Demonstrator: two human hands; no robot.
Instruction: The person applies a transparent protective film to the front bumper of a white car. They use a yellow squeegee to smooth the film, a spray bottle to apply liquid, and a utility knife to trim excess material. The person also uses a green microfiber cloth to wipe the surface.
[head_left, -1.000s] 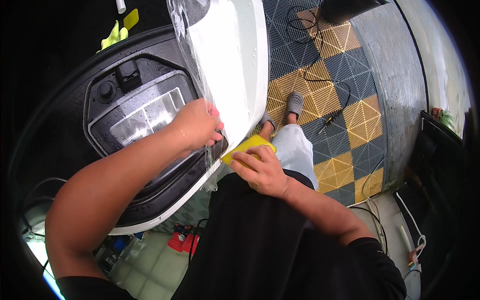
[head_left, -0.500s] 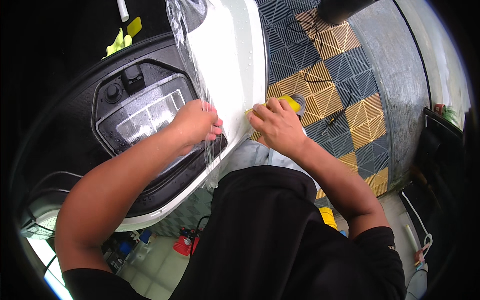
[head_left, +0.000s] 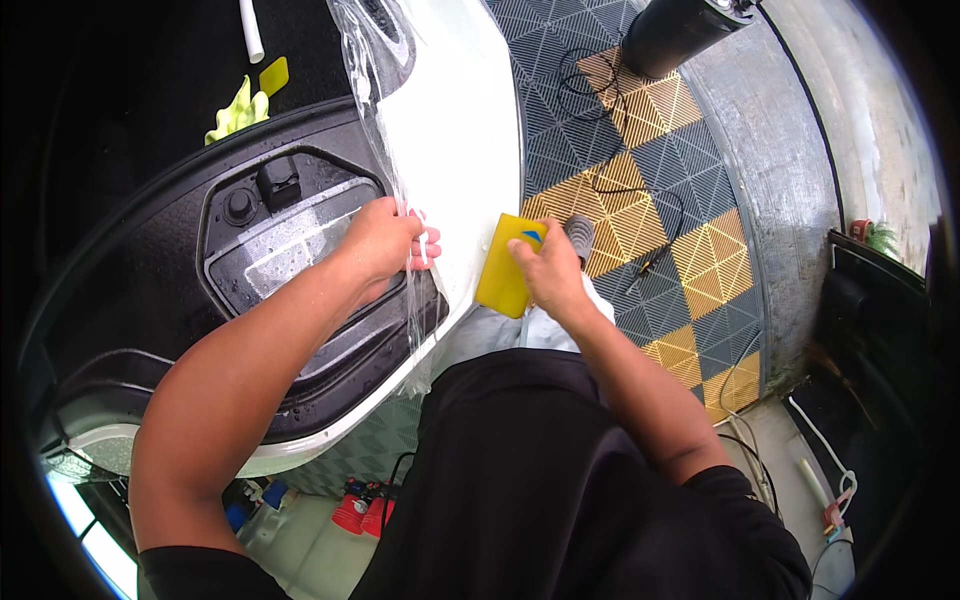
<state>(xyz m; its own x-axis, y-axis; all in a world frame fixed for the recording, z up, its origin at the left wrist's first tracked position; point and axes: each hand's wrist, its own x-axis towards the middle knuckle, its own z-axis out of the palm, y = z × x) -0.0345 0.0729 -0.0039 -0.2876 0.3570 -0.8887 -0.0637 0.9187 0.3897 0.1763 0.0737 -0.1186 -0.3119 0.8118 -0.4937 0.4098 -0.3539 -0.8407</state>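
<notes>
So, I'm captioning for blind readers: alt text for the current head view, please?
A person's left hand holds crinkled clear film along a white panel while the right hand holds a flat yellow scraper by the panel's outer edge. On the left lies wet black trim; on the right, grey and yellow floor tiles.

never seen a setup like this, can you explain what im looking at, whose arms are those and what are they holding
There's no robot here: these are a person's bare arms, seen by a wide fisheye camera worn on their head, looking down, so straight edges bend near the rim. The left hand grips clear film beside a glossy white panel. The right hand holds a flat yellow card. Beyond the black trim are a crumpled yellow-green cloth or glove, a smaller yellow piece and a white tube.
</notes>
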